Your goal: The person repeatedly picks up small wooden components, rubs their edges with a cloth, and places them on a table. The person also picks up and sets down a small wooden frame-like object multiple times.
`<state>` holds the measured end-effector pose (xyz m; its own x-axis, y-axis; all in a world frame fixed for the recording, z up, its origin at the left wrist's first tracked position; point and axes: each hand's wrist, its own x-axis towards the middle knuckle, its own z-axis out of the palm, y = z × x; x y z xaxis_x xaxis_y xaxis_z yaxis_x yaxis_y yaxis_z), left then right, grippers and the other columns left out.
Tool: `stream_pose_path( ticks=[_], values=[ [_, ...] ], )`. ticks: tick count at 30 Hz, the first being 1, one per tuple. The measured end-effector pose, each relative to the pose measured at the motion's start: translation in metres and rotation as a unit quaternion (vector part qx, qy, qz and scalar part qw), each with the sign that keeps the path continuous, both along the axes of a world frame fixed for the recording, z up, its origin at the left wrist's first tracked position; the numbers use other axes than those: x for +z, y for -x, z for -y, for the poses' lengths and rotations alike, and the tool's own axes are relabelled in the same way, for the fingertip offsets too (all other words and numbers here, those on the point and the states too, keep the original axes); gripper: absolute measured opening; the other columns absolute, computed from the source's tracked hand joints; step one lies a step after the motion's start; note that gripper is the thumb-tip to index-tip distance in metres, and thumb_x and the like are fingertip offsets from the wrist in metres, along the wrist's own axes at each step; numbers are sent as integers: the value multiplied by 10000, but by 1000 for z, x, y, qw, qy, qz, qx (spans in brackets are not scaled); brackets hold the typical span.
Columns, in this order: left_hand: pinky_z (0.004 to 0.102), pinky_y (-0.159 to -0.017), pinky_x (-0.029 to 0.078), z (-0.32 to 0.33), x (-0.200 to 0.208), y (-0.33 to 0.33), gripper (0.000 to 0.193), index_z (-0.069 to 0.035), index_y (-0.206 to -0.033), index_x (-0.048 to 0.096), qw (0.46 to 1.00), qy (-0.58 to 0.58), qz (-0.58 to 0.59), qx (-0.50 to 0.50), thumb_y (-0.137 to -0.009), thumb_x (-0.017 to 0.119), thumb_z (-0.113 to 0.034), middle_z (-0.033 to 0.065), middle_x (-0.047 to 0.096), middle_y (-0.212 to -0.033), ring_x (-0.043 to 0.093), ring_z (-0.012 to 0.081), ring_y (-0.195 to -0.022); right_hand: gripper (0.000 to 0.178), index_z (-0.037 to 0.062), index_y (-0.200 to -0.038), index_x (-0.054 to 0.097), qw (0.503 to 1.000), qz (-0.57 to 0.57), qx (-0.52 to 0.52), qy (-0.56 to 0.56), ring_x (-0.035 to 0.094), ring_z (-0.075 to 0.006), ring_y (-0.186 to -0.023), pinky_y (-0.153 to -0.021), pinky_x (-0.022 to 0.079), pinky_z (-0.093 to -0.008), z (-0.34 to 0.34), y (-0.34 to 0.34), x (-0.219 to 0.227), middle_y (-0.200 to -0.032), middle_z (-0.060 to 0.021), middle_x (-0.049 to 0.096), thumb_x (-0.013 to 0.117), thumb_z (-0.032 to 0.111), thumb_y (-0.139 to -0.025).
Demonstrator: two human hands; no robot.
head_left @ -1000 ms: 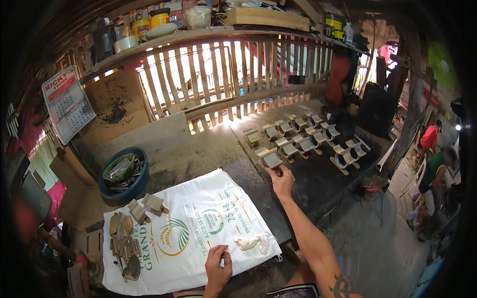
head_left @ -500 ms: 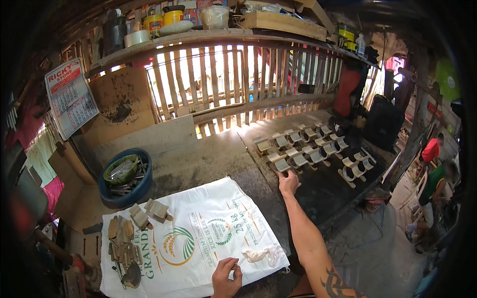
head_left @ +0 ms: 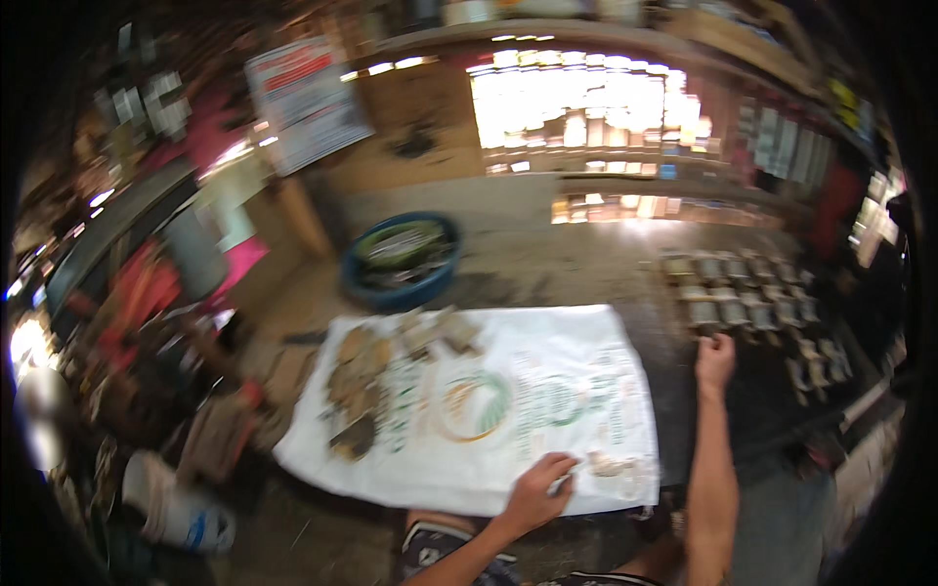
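Note:
My right hand [head_left: 715, 363] is at the front of the rows of grey, curved pieces [head_left: 735, 313] on the dark tabletop at the right. Its fingers are curled at the near edge of the front row; blur hides whether they grip a piece. Over the near edge of the white printed sack [head_left: 528, 342] is my left hand [head_left: 542, 486], its thumb and fingers drawn together. Whatever it may hold is too small to make out. A crumpled pale scrap [head_left: 611, 467] lies just right of it. Two grey blocks [head_left: 457, 330] and a pile of brownish wooden pieces [head_left: 357, 391] rest on the sack's left side.
Behind the sack stands a blue basin [head_left: 357, 283] with a green bowl [head_left: 403, 244] and metal parts inside. Rusty machinery [head_left: 210, 439] and a white bucket [head_left: 176, 503] are at the lower left. A slatted wall and shelf run along the back.
The view has swung left and blurred, so everything sits farther right and the machinery and bucket show at the left. My right hand stays by the front row; my left hand remains near the scrap.

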<state>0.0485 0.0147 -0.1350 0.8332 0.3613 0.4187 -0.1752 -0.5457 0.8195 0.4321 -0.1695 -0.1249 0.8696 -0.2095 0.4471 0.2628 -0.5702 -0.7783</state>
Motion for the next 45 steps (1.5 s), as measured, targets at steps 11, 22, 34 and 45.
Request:
stream_pose_path(
  ticks=[11,22,34,45],
  values=[
    [280,-648,548,-183,-4,-1,477,70,-1434,534,914,328,32,238,-995,654,-73,106,696,-1071,689,157,-812,438,83,-1224,734,831,-42,472,292,617,-367,-1233,-1072,443,-491,16,255,60,-1363,-163,658,827,257,-833],
    [295,-522,529,-298,-31,-47,160,-1,-1062,652,870,452,-11,198,-970,722,-113,69,673,-800,645,144,-635,228,52,-1053,717,873,-32,421,246,669,-346,-983,-916,494,-490,-2,267,32,-1032,-120,716,760,182,-870],
    [324,-534,591,-287,-24,-22,564,47,-1464,559,913,354,-65,190,-961,740,-132,83,640,-753,677,166,-598,364,-70,-1341,567,749,-311,365,-457,686,-172,-786,-721,577,-318,0,271,27,-1021,-134,718,651,117,-1041],
    [308,-495,539,-286,-40,-22,216,24,-1137,740,939,207,-83,262,-1011,678,-141,85,684,-843,666,165,-580,245,-43,-1284,617,729,-338,372,-465,665,-155,-725,-647,558,-306,15,286,24,-939,-120,716,562,63,-1071]
  ],
)
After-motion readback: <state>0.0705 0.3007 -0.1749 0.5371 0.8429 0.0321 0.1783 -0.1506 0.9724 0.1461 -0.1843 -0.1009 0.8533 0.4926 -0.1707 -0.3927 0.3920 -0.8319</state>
